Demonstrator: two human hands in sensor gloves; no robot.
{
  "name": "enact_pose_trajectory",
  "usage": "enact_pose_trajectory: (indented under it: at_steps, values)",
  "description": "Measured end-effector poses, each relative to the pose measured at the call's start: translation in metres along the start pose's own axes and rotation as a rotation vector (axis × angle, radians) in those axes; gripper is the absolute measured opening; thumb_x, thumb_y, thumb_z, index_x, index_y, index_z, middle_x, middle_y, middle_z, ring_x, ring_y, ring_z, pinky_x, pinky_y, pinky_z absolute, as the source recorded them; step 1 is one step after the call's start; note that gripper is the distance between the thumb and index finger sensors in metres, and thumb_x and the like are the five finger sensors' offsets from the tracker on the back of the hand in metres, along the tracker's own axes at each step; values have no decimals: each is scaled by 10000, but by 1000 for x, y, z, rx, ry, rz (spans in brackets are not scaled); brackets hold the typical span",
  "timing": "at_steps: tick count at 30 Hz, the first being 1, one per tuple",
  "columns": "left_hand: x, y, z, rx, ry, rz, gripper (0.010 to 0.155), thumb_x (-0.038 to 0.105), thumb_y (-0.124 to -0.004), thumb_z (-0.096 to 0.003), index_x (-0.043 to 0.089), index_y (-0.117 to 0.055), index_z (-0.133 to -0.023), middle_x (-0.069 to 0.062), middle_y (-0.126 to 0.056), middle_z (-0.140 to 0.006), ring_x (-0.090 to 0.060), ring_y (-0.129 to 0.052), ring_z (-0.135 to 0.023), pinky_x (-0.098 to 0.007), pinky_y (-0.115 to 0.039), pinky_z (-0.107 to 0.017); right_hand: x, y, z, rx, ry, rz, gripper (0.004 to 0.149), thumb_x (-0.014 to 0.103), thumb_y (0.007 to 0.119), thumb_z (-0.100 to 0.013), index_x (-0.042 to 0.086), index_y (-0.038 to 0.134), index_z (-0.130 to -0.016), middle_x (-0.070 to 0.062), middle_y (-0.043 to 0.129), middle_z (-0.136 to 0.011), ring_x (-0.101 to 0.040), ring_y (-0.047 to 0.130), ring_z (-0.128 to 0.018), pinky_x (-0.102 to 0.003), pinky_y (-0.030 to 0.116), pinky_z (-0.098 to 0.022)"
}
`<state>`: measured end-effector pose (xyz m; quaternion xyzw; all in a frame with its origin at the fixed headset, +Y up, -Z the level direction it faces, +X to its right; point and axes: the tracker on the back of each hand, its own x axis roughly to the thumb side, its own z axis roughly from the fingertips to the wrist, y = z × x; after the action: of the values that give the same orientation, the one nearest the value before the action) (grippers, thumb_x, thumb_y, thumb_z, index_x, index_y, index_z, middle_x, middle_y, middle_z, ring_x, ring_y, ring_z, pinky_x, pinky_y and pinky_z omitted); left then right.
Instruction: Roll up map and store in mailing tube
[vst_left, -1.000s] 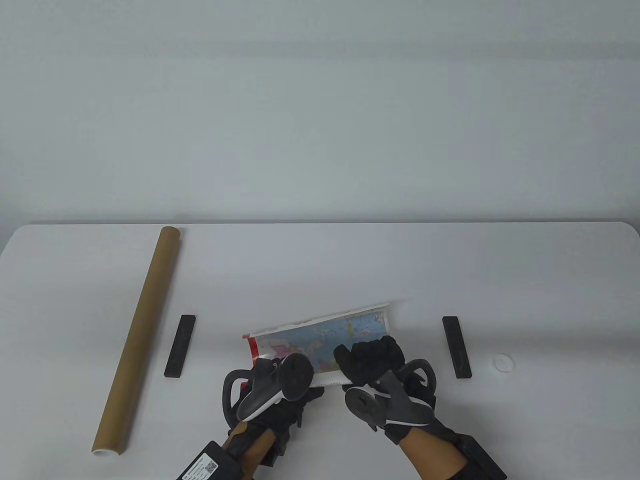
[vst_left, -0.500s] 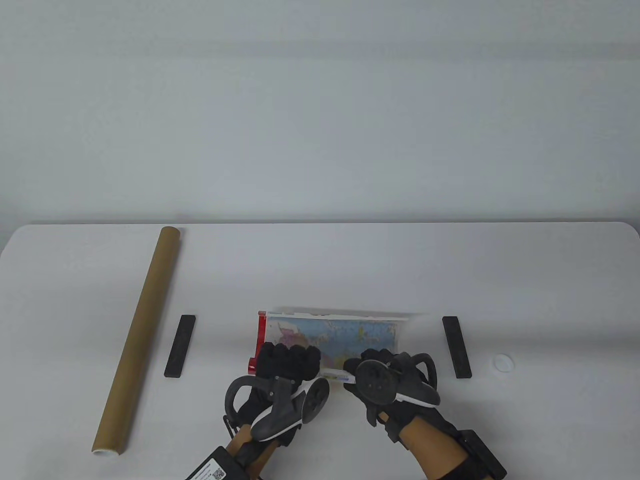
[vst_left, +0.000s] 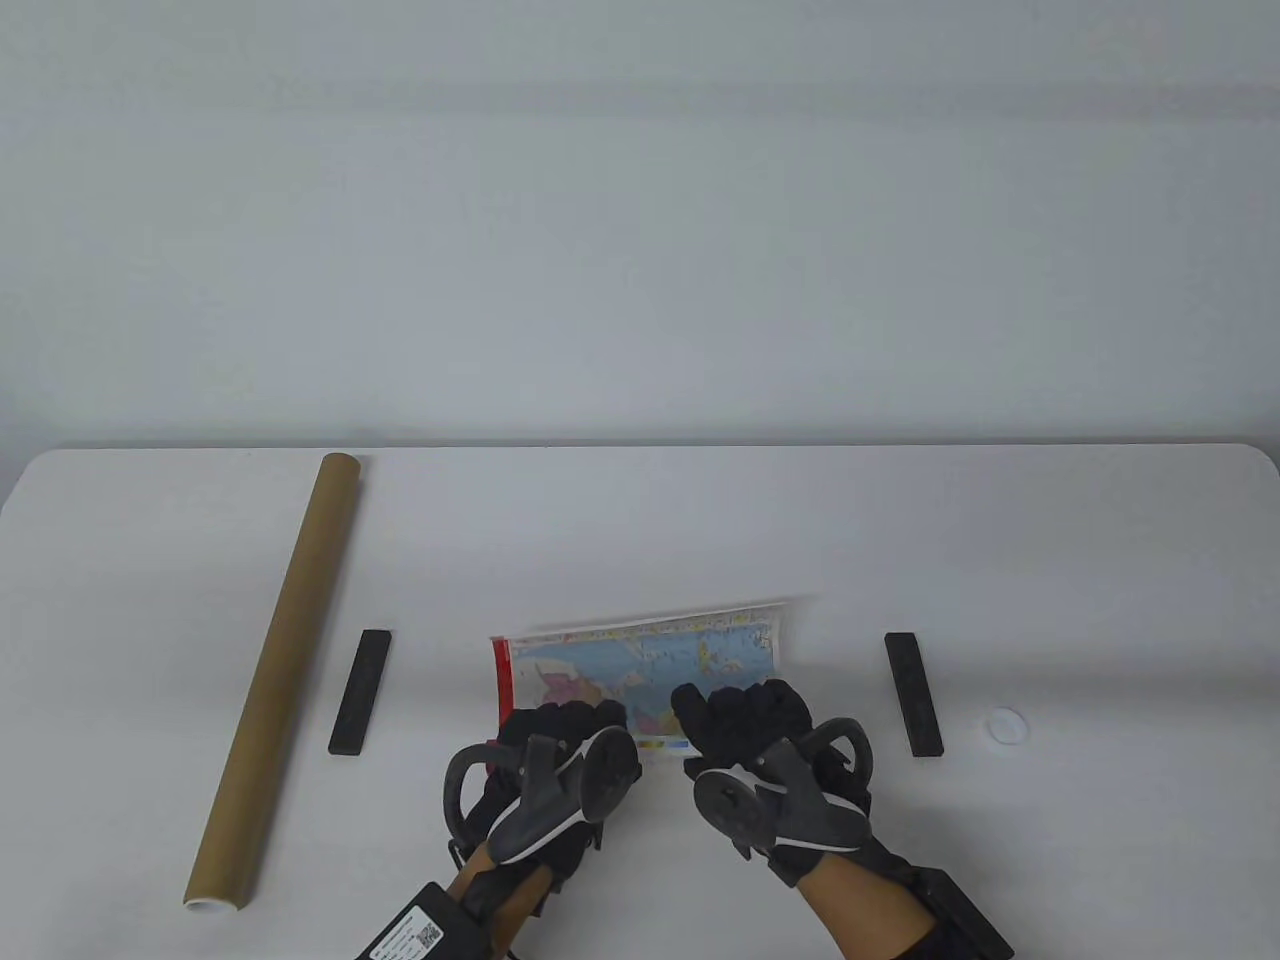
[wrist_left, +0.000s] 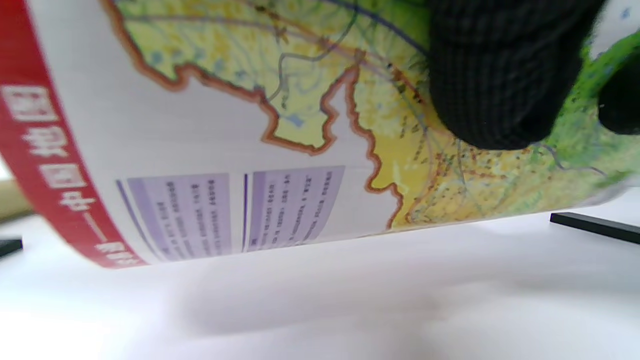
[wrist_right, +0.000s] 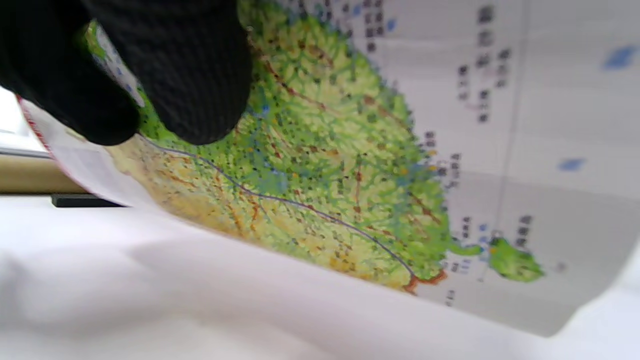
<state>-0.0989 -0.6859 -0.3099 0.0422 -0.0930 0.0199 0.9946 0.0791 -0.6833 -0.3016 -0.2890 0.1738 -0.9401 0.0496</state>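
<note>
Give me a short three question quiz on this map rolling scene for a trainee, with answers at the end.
1. True or false: the cardboard tube lies on the table left of the map.
2. How many black bars lie flat on the table?
3. Which touches the map: A the left hand only, B the right hand only, C both hands?

Key
1. True.
2. Two: the left bar between tube and map, the right bar past the map's other end.
3. C; gloved fingers press on the printed side.
</note>
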Motion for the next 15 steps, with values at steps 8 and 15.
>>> enact_pose_trajectory:
  at_steps: [8,15]
  values:
    - [-8,-6,-5,-156,-45,161,536,654,-931,-314,408,-856,-784,119,-947,-481,-95,-1001,-406,-358,-807,-595,5,0,-2,10,-8,80,603,419,928,-450,113,798,-953,-29,876,-622,-274,936,-494,-568,750,-539]
    - [9,2,4,23,-88,-148,649,650,-881,-354,448,-697,-943,93,-842,-851,-193,-919,-796,-442,-676,-742,-13,8,-7,125,78,-85,526,419,927,-456,99,866,-868,-10,892,-536,-247,948,-404,-548,791,-478]
